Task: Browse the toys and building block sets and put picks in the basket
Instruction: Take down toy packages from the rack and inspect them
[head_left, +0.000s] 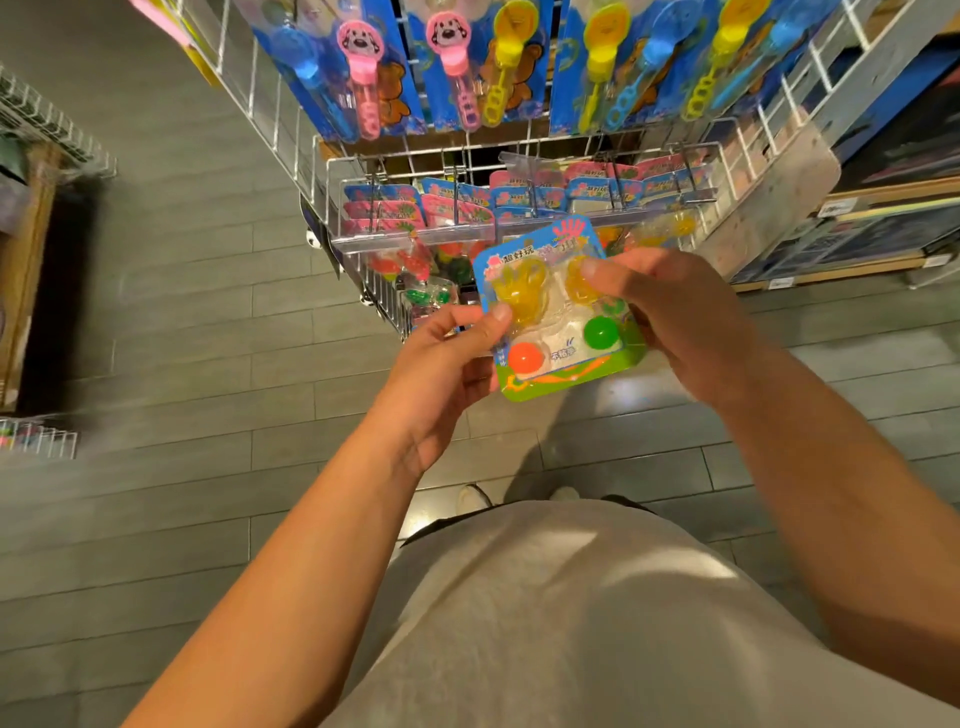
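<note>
The left hand (447, 358) and right hand (675, 317) each pinch a side of the toy pack (558, 317), held in front of the wire rack (415, 171). Keep it flat and steady to read it; no basket shows.

A single wide-angle view comes from a camera worn on the person's head, looking forward and steeply down along both forearms. It sits close to the body: the grey shirt (571, 623) fills the bottom edge, and the shoe tips (472, 499) show straight below on the plank floor (182, 312). The lens bends the edges, so the wire display rack (415, 171) ahead leans outward toward the top. The two hands meet near the middle of the frame, close to the lens, just before the rack.
</note>
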